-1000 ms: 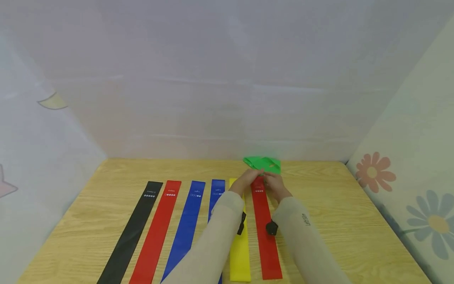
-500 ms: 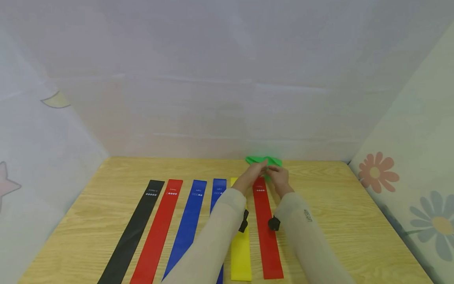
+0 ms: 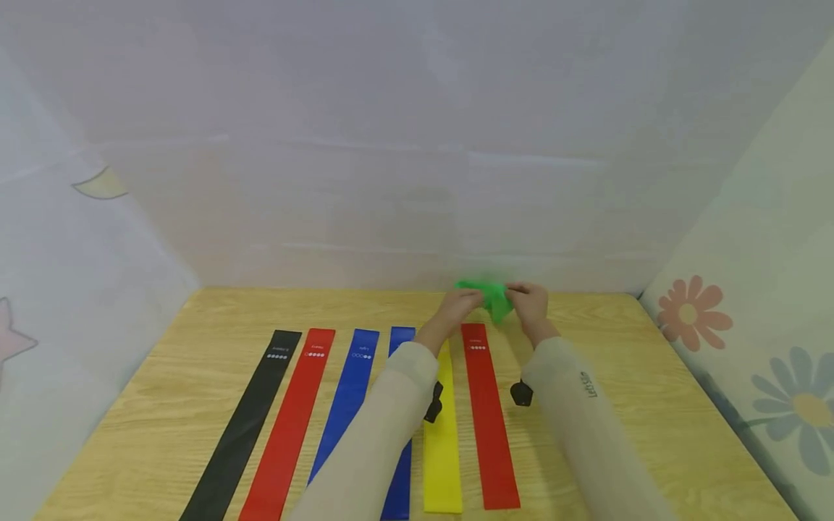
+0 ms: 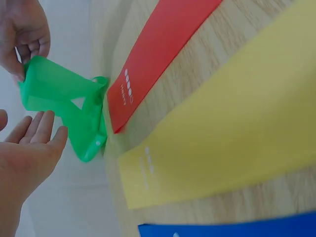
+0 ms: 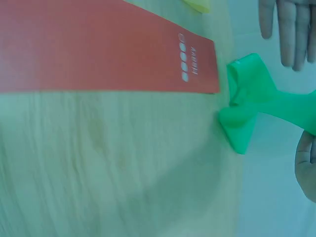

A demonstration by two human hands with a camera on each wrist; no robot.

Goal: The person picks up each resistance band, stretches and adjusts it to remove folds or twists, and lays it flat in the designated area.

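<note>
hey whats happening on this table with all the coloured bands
A person sits at a wooden table with flat resistance bands laid side by side: black, red, two blue, yellow and another red. The right hand pinches a crumpled green band at the far edge and lifts one end, while the left hand is open beside it.

You are looking down at a light wooden table (image 3: 651,405) with a plain grain. Six flat bands lie on it side by side, lengthwise from the near edge toward the far wall: a black band (image 3: 244,427), a red band (image 3: 289,427), a blue band (image 3: 345,405), a second blue band (image 3: 399,463), a yellow band (image 3: 443,449) and another red band (image 3: 489,427). Neighbouring bands sit just beside each other; whether any overlap you cannot tell.
</note>
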